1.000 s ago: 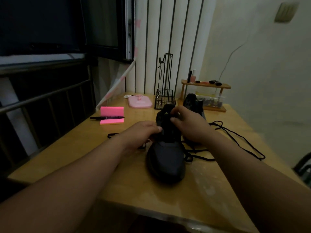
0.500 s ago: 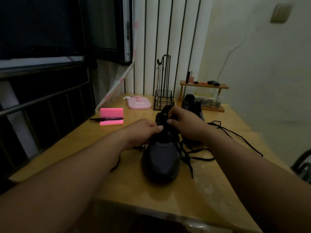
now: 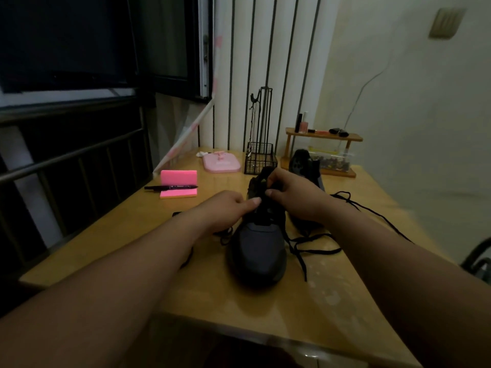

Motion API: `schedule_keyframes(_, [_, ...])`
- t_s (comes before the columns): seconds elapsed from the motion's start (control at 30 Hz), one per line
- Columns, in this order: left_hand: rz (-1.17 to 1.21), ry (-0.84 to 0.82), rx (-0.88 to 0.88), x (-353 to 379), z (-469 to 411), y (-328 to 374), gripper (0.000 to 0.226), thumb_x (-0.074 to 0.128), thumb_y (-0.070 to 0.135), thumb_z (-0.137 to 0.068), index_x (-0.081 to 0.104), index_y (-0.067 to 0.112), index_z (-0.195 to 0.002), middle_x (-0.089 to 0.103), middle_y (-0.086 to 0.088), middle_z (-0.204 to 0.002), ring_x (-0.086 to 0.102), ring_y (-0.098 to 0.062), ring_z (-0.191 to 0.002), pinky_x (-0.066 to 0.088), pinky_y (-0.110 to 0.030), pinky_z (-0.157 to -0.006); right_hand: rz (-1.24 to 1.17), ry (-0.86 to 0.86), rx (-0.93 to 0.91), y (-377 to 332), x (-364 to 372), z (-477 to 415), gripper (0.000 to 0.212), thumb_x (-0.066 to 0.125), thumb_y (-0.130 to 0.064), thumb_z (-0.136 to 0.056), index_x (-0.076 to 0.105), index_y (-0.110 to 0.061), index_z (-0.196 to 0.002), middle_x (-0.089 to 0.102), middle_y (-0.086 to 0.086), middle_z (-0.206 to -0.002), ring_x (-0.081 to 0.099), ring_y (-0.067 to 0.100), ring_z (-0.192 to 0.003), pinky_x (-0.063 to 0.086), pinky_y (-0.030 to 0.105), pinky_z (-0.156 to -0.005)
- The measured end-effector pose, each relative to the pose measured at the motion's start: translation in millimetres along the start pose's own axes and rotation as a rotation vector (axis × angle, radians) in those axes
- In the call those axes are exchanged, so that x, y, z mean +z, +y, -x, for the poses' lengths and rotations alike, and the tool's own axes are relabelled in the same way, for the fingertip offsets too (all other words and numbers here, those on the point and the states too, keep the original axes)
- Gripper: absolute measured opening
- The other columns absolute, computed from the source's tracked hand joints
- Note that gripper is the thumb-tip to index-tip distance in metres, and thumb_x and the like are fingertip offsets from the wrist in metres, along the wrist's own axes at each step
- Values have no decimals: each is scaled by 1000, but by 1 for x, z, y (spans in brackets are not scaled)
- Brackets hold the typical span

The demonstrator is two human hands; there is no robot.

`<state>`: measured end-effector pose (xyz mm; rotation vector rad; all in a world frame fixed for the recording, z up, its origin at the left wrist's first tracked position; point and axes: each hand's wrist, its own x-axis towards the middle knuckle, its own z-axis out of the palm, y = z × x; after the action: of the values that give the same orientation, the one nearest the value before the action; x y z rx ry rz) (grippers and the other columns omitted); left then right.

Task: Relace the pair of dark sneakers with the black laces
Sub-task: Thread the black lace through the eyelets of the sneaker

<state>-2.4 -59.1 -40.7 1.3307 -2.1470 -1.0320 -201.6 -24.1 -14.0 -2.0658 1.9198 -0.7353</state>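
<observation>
A dark sneaker (image 3: 256, 251) stands on the wooden table (image 3: 292, 309), toe toward me. My left hand (image 3: 225, 211) pinches at its lace area from the left side. My right hand (image 3: 295, 197) grips the sneaker's tongue and upper from the right, fingers curled over it. A black lace (image 3: 305, 248) trails loose from the shoe across the table on its right side. The second dark sneaker (image 3: 303, 163) stands behind my right hand, partly hidden. Another black lace (image 3: 372, 211) runs toward the table's right edge.
A pink sticky-note pad (image 3: 179, 185) with a black pen (image 3: 171, 187) lies at the left. A pink case (image 3: 221, 163), a black wire basket stand (image 3: 260, 158) and a small wooden shelf (image 3: 324, 136) with bottles stand at the back. Window bars run along the left.
The sneaker has shifted a little left and its loose lace now hangs further toward me on the right. My right hand has moved up onto the tongue; both hands stay at the shoe.
</observation>
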Motion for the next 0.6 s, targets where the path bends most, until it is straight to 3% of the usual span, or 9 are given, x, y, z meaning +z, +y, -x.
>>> schedule_keyframes(0.13, [196, -86, 95, -7, 4, -6, 30, 60, 35, -105, 63, 19, -80, 54, -1, -75, 48, -17, -72, 39, -33, -67, 7, 4, -6, -1, 2, 0, 16, 62, -29, -103, 56, -25, -117, 64, -3, -108, 64, 18, -101, 58, 43, -89])
schedule_keyframes(0.17, [353, -12, 107, -7, 4, -7, 25, 60, 28, -104, 65, 17, -82, 57, -2, -77, 52, -18, -75, 42, -33, -70, 7, 2, -1, -1, 2, 0, 16, 62, -29, -103, 56, -25, -117, 64, -3, -108, 64, 18, -100, 59, 43, -88])
schedule_keyframes(0.23, [935, 163, 50, -11, 2, -11, 18, 59, 13, -97, 65, 13, -81, 63, -6, -77, 61, -19, -78, 50, -33, -78, 7, 1, 7, -1, 2, 0, 14, 61, -29, -103, 56, -25, -116, 63, -4, -107, 63, 17, -99, 59, 42, -87])
schedule_keyframes(0.27, [1197, 206, 12, -12, 0, -14, 18, 56, 8, -94, 62, 13, -78, 60, -6, -72, 61, -19, -70, 53, -33, -77, 8, 3, 8, 0, 2, -1, 14, 61, -29, -103, 56, -26, -115, 63, -4, -106, 63, 17, -98, 59, 41, -86])
schedule_keyframes(0.3, [1288, 231, -16, -12, -3, -18, 18, 55, 7, -94, 58, 14, -77, 55, -5, -67, 57, -17, -61, 53, -32, -71, 10, 1, 8, 1, 2, -1, 13, 61, -29, -103, 56, -26, -115, 63, -5, -104, 63, 16, -97, 59, 40, -84])
schedule_keyframes(0.37, [919, 224, -42, -10, -4, -21, 15, 59, 18, -99, 55, 16, -85, 47, -2, -69, 49, -15, -56, 47, -30, -60, 17, -1, 10, 1, 3, -3, 13, 61, -29, -103, 56, -27, -114, 62, -6, -102, 63, 15, -94, 58, 37, -80])
schedule_keyframes(0.47, [189, 59, -30, -3, -1, -18, 40, 62, 56, -99, 63, 16, -100, 62, -3, -86, 58, -18, -78, 44, -32, -65, 10, 1, 16, -1, 4, -4, 14, 62, -29, -103, 56, -28, -115, 64, -5, -104, 64, 13, -94, 60, 36, -80])
schedule_keyframes(0.53, [87, -46, 43, -2, 0, -11, 40, 61, 55, -100, 65, 17, -88, 62, 3, -79, 56, -14, -74, 42, -29, -64, 4, -3, 15, -1, 3, -5, 13, 62, -29, -102, 57, -28, -114, 64, -6, -105, 64, 13, -95, 59, 35, -80])
schedule_keyframes(0.6, [310, -40, 109, -6, 0, -6, 28, 61, 36, -105, 64, 18, -83, 57, 4, -71, 52, -12, -69, 44, -28, -63, -5, -9, 19, 0, 2, -5, 13, 62, -29, -102, 57, -28, -114, 64, -5, -106, 63, 12, -95, 57, 32, -78])
